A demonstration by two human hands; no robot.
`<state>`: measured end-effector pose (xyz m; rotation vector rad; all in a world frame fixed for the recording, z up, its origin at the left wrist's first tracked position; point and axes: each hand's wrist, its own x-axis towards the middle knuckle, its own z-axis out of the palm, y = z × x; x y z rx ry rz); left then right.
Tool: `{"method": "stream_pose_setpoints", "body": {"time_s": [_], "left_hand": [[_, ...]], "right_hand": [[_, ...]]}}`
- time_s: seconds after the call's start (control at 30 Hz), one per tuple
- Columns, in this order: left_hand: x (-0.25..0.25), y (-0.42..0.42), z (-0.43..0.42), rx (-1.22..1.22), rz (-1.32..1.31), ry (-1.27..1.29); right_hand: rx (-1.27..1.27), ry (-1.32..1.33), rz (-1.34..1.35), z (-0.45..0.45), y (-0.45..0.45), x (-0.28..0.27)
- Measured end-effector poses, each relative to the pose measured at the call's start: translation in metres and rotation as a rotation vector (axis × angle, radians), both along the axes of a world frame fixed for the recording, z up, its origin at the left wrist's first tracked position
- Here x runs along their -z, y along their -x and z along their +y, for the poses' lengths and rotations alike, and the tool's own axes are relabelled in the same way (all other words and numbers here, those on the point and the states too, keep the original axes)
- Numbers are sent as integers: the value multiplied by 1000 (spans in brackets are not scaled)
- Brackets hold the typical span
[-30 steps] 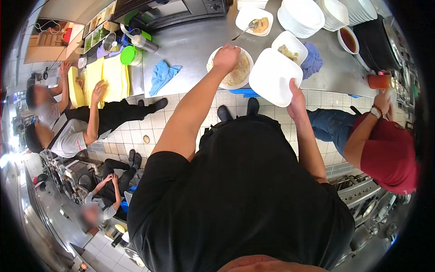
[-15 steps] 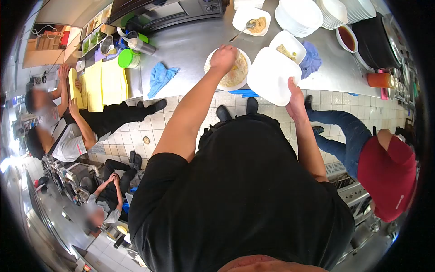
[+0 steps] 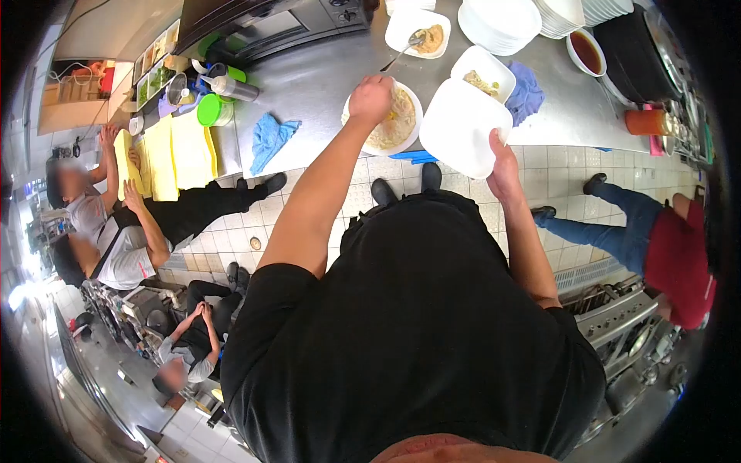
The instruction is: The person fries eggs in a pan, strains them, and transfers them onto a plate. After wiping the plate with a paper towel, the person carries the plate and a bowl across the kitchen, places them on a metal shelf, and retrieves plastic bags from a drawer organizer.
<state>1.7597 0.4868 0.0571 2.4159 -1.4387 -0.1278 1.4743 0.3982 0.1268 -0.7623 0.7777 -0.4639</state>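
Observation:
My left hand [image 3: 370,100] is closed above the left part of a round white bowl [image 3: 411,139] of pale food; whatever its fingers hold is hidden beneath it. My right hand [image 3: 503,164] grips the lower right edge of a white square dish [image 3: 463,127], thumb on top. This dish tilts over the near side of the counter, beside the bowl. Just behind it sits a square white bowl [image 3: 505,76] with some food in it. Farther back, a white bowl [image 3: 397,35] holds tan paste and a spoon [image 3: 400,54].
Blue [image 3: 272,140] and purple [image 3: 525,94] cloths lie on the steel counter [image 3: 309,85]. Stacked white bowls [image 3: 500,25] and a bowl of dark sauce [image 3: 587,52] stand behind. People work near yellow cloths [image 3: 177,154] at left; a person in red [image 3: 683,262] is at right.
The person in red has moved away from the counter, farther right. My left hand stays over the bowl and my right hand keeps the dish. The view has shifted slightly.

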Motion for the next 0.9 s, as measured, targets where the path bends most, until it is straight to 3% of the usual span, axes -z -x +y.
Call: {"method": "stream_pose_setpoints", "body": {"time_s": [0.3, 0.4, 0.5, 0.6, 0.7, 0.8, 0.9], "left_hand": [[1, -5, 2, 120, 0, -111], [-9, -7, 9, 38, 2, 117], [-20, -11, 32, -1, 191, 185], [-18, -10, 61, -86, 166, 331], [-13, -1, 88, -93, 123, 284], [-6, 2, 108, 9, 70, 13], [-9, 11, 104, -46, 116, 190]], "right_hand": [[1, -10, -7, -2, 1, 0], [2, 0, 12, -4, 0, -1], [3, -4, 20, -6, 1, 1], [-9, -19, 16, -9, 3, 2], [-10, -18, 20, -11, 2, -4], [-20, -11, -11, -16, -1, -1], [-26, -17, 20, -14, -2, -8]]}}
